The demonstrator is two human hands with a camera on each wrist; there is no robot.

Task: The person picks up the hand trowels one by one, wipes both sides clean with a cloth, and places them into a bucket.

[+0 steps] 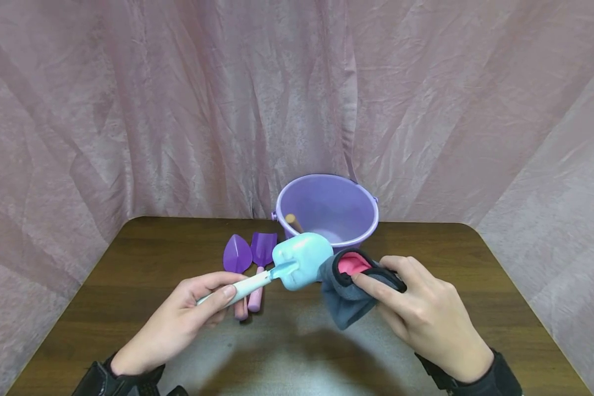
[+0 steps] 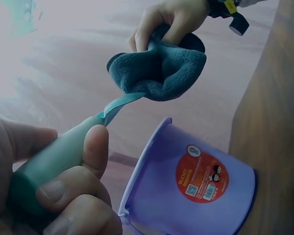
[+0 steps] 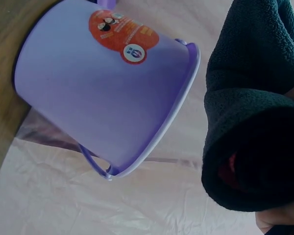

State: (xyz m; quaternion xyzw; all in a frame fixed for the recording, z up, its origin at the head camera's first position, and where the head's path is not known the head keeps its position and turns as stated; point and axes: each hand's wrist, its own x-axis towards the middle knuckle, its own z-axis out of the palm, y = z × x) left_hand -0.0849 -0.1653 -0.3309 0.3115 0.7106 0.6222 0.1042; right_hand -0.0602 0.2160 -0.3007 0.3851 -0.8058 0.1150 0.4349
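My left hand (image 1: 193,311) grips the whitish handle of a light blue toy shovel (image 1: 304,256), its blade pointing right. The handle fills the foreground of the left wrist view. My right hand (image 1: 423,308) pinches a mitt-like grey-blue fleece cloth (image 1: 344,305) with black edging and a pink inside. In the head view the cloth meets the right edge of the blade; the left wrist view shows the blade's tip against the fleece (image 2: 159,73). Part of the right hand is hidden behind the cloth in the right wrist view.
Behind the hands a purple bucket (image 1: 287,201) stands upright, a tan rod end (image 1: 292,221) showing inside. Left of it, two purple toy shovels, one pointed (image 1: 237,254) and one square-ended (image 1: 263,248), lie on the brown wooden table (image 1: 168,253). A pinkish curtain (image 1: 203,110) hangs behind.
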